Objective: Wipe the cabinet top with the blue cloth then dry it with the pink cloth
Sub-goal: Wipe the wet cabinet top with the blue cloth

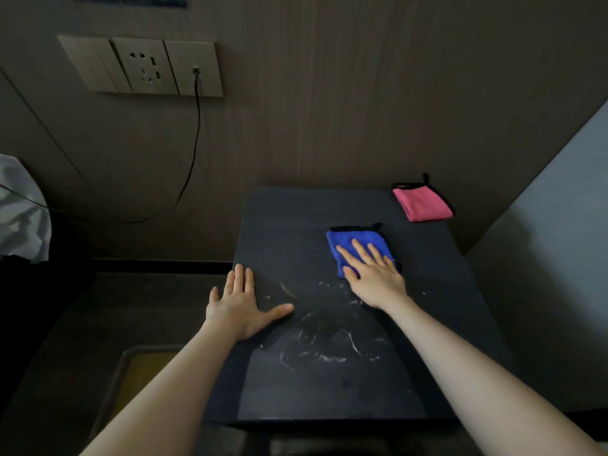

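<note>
1. Two folded cloths are lying on the dark cabinet top (437, 324): the blue cloth (353, 240) right of the middle, the pink cloth (424, 203) in the far right corner, well apart from the blue one.
2. The right hand (373, 274) is pressing flat on the blue cloth's near part, fingers straight and spread, pointing far-left, gripping nothing.
3. The left hand (245, 302) is resting palm-down at the top's left edge, fingers straight and together, thumb stretched out to the right onto the surface.
4. Both forearms are reaching in bare from the near side.
5. White wet smears (329, 343) are showing on the top between and nearer than the hands.
6. Bare surface is lying open to the left and far side of the blue cloth, and across the near half.
7. A wood-grain wall (362, 93) is running along the far edge, a pale wall (559, 225) standing off to the right.
8. A socket panel (144, 65) with a dangling cable (194, 153) is sitting on the far left wall.
</note>
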